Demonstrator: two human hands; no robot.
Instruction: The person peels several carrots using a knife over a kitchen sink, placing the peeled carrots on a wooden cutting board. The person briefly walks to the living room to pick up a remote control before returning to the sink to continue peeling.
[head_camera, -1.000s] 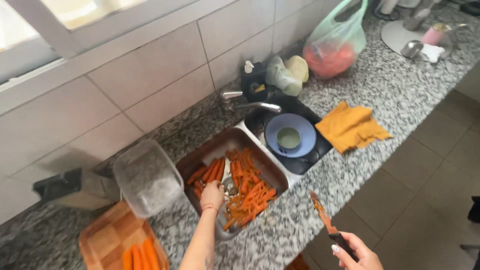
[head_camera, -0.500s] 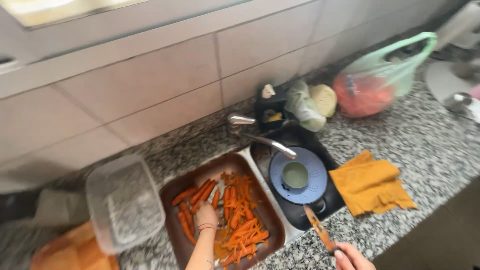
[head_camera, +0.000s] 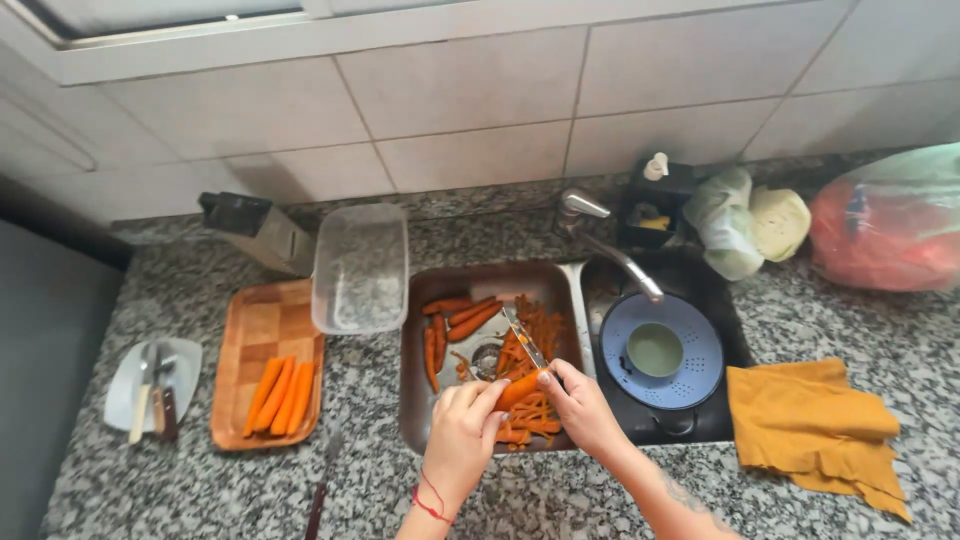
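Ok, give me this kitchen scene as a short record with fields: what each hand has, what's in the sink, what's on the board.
left hand: grips the carrot over the sink
right hand: holds a peeler against that carrot
left basin: unpeeled carrots and orange peelings
right basin: blue colander holding a green cup
wooden board: peeled carrots

Pale square tile wall (head_camera: 480, 110) w/ grey grout is filling the top, 10 to 2 o'clock. White window ledge (head_camera: 300, 40) is running along 11–12 o'clock, daylight coming in from above. Speckled grey granite counter (head_camera: 800, 510) is spreading across the lower half, 3 thru 9 o'clock. Flat grey surface (head_camera: 50, 380) is sitting at 9 o'clock, beside counter edge.
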